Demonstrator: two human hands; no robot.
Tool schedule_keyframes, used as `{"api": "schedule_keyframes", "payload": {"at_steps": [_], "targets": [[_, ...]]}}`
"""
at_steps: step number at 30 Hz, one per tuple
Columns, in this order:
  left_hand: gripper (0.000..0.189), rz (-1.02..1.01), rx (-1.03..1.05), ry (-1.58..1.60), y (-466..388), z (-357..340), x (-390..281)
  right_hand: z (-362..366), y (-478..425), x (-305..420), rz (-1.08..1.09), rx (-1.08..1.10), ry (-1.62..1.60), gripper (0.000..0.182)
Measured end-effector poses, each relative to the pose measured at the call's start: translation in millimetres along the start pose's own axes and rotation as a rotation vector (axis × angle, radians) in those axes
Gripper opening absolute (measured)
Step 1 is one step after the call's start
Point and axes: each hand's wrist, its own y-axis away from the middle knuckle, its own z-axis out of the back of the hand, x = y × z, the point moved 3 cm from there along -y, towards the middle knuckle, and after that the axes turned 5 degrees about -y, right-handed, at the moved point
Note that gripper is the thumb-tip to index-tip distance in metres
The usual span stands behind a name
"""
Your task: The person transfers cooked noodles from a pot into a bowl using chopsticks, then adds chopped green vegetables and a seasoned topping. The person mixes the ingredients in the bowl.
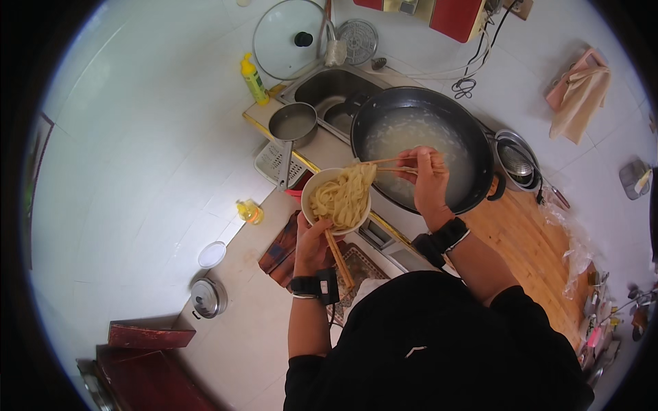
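My left hand [312, 241] grips a white bowl [306, 198] by its near rim. Pale wide noodles [342, 198] fill the bowl. Under my left thumb, another pair of wooden chopsticks [339, 259] points back towards me. My right hand [424, 174] holds wooden chopsticks [393, 161], their tips at noodles heaped on the bowl's right side. Below and behind that hand sits a large black wok [370, 110] with two handles. Cloudy whitish liquid [411, 128] with pale bits floating in it lies in the wok.
Left of the wok are a steel sink [329, 85] and a long-handled saucepan [300, 123] at the counter edge. A yellow detergent bottle [254, 82] stands by the sink. Right of the wok are a metal bowl [514, 149] with a ladle and a wooden worktop [514, 231]. A lidded pot [208, 298] is on the floor.
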Motion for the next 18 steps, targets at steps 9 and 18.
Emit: {"api": "schedule_keyframes", "payload": {"at_steps": [9, 18], "targets": [[0.049, -0.039, 0.047, 0.043, -9.7, -12.5, -1.3, -33.5, 18.7, 5.4, 0.041, 0.225, -0.011, 0.019], [0.049, -0.048, 0.022, 0.116, -2.1, -20.3, -5.9, -68.9, 54.7, 42.2, 0.53, 0.769, 0.496, 0.013]]}}
